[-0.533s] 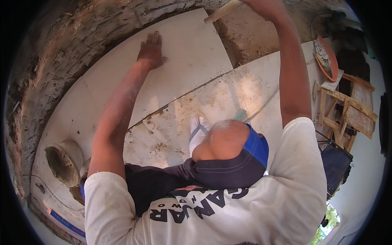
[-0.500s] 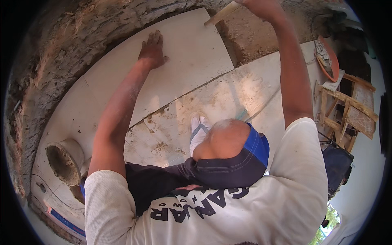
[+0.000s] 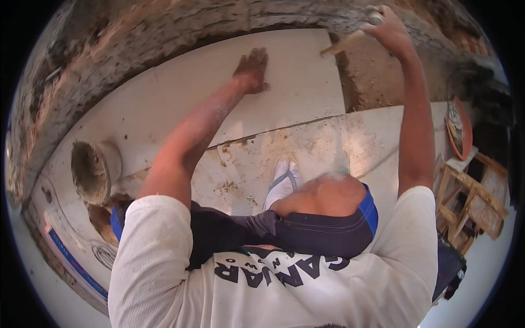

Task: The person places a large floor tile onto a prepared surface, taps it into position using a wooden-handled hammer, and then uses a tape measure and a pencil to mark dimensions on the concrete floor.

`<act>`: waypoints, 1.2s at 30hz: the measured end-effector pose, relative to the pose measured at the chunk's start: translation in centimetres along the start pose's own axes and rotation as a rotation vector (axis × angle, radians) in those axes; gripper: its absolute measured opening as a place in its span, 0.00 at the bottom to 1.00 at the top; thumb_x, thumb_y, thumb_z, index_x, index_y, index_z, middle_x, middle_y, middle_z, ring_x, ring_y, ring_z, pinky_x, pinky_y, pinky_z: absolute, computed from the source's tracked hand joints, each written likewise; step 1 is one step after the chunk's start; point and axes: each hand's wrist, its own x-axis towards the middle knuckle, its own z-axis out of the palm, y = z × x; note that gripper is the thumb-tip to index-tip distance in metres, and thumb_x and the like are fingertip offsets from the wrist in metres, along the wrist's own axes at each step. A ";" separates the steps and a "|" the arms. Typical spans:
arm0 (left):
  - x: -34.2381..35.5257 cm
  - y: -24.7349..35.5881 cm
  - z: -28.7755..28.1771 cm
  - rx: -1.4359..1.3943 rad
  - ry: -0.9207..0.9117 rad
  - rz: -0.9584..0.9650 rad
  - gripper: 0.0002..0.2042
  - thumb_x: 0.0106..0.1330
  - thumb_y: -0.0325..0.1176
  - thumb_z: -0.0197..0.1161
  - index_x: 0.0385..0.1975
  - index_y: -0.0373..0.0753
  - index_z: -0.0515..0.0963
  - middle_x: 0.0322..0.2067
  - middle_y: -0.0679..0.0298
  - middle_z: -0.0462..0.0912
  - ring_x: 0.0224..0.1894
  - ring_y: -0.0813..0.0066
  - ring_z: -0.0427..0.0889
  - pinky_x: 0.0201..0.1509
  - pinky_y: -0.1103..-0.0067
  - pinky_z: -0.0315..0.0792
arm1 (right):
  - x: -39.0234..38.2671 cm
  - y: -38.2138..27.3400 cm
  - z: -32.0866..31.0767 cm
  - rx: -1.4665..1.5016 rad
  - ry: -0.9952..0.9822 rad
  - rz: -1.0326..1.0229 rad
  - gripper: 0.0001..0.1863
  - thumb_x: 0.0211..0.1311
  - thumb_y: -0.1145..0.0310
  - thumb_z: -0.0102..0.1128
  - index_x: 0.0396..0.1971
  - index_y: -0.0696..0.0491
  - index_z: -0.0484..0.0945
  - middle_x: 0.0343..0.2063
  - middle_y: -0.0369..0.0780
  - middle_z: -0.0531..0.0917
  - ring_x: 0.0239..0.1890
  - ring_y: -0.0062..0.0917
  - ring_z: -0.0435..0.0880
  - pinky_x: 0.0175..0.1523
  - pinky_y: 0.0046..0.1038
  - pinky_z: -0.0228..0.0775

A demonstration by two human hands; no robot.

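Lying beneath your spread left hand (image 3: 251,72) is a pale tile (image 3: 298,82). Beyond its edge, your right hand (image 3: 391,35) grips a stick (image 3: 344,44).

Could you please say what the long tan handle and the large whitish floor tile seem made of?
The handle looks like bare, matt wood, by its dull straw colour. The tile is likely ceramic, smooth and low-sheen, by its even face.

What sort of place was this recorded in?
Probably a building or renovation site: pale tiles end at bare ground, a rough wall runs alongside, and there's a grimy bucket.
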 end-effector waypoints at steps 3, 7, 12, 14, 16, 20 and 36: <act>-3.0 -0.1 0.2 0.009 -0.030 0.040 0.50 0.59 0.53 0.68 0.73 0.31 0.47 0.76 0.52 0.40 0.78 0.53 0.38 0.79 0.57 0.44 | -1.8 1.8 0.4 0.044 0.033 0.091 0.35 0.51 0.62 0.70 0.58 0.60 0.69 0.47 0.49 0.81 0.48 0.35 0.83 0.53 0.34 0.73; -7.8 -3.6 1.4 -0.021 -0.010 0.014 0.53 0.56 0.54 0.71 0.73 0.31 0.48 0.76 0.50 0.40 0.78 0.52 0.39 0.78 0.57 0.45 | -2.4 0.6 0.0 0.068 -0.018 0.144 0.35 0.52 0.62 0.70 0.58 0.60 0.69 0.42 0.45 0.82 0.35 0.28 0.83 0.43 0.31 0.74; -14.9 -11.0 2.9 -0.093 0.054 -0.167 0.59 0.49 0.56 0.75 0.73 0.29 0.45 0.75 0.44 0.39 0.78 0.49 0.38 0.79 0.61 0.45 | -2.9 3.6 0.0 0.145 -0.017 0.131 0.33 0.55 0.56 0.71 0.56 0.59 0.73 0.36 0.41 0.81 0.28 0.22 0.80 0.36 0.27 0.73; -18.0 -13.5 2.5 -0.087 0.026 -0.242 0.62 0.46 0.56 0.77 0.72 0.28 0.44 0.75 0.42 0.38 0.78 0.48 0.38 0.79 0.63 0.45 | -3.7 4.1 0.2 0.186 0.023 0.129 0.33 0.57 0.53 0.71 0.57 0.57 0.75 0.30 0.37 0.80 0.27 0.19 0.77 0.33 0.25 0.71; -20.8 -15.3 2.1 -0.009 -0.041 -0.196 0.63 0.45 0.55 0.78 0.72 0.27 0.43 0.75 0.41 0.37 0.78 0.47 0.37 0.79 0.64 0.44 | -4.2 4.4 0.8 0.104 0.178 0.129 0.34 0.58 0.51 0.70 0.59 0.56 0.74 0.27 0.35 0.79 0.25 0.18 0.76 0.31 0.24 0.70; -25.5 -16.1 3.2 0.085 -0.113 -0.128 0.66 0.42 0.52 0.81 0.72 0.26 0.41 0.74 0.40 0.35 0.78 0.46 0.35 0.80 0.64 0.42 | -6.6 -0.1 0.4 0.169 0.115 0.213 0.35 0.58 0.49 0.70 0.57 0.59 0.75 0.29 0.38 0.81 0.24 0.20 0.78 0.32 0.25 0.71; -28.3 -14.5 5.1 0.055 -0.150 -0.151 0.67 0.43 0.53 0.80 0.73 0.28 0.36 0.75 0.43 0.32 0.78 0.48 0.31 0.80 0.60 0.39 | -12.8 -10.6 2.6 0.223 -0.120 0.039 0.27 0.60 0.55 0.70 0.55 0.54 0.77 0.30 0.38 0.82 0.31 0.22 0.78 0.42 0.28 0.72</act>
